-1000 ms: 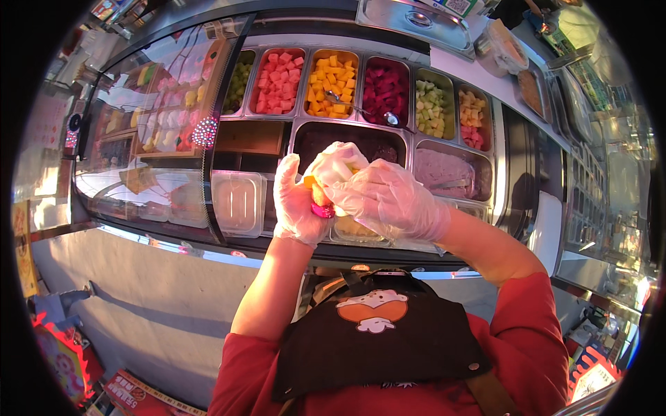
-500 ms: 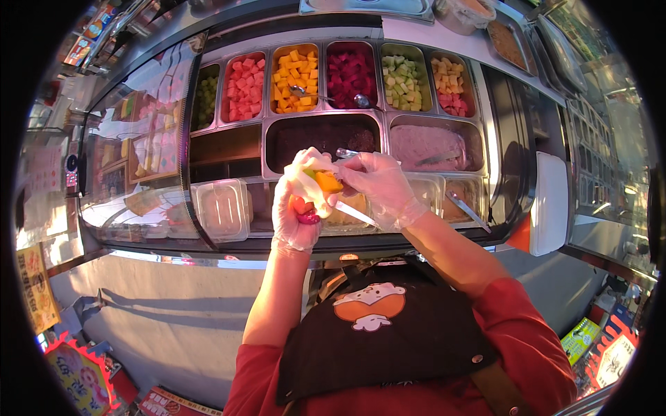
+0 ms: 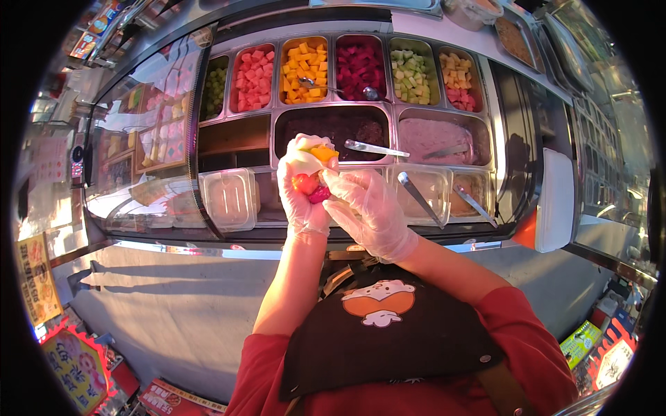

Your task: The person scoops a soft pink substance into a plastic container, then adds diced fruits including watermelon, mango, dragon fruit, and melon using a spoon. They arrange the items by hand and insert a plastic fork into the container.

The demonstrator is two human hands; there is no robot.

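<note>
Cupped in my gloved left hand (image 3: pixel 303 211) is a soft white dough wrapper (image 3: pixel 300 162), its top edge standing up loosely. A yellow-orange mango piece (image 3: pixel 323 153) shows at its upper side. Lower down, a shiny red fruit piece (image 3: pixel 304 183) and a magenta fruit piece (image 3: pixel 318 194) bulge out by my palm. My gloved right hand (image 3: pixel 374 215) meets it from the right, bent fingertips closed at the wrapper's edge beside the magenta piece. The glove hides exactly what they pinch. Both hands are over the counter's front edge.
Steel pans of diced fruit, including mango (image 3: pixel 303 66), line the back. Before them sit a dark purple paste pan (image 3: pixel 291 128) and a pale purple one (image 3: pixel 423 132). Metal spatulas (image 3: pixel 420 200) lie around, with a clear lidded box (image 3: pixel 227 197) at left.
My right hand has shifted down from the mango side to the magenta piece. The wrapper's top stands higher around the mango. More of the spatulas shows; the view has shifted slightly.
</note>
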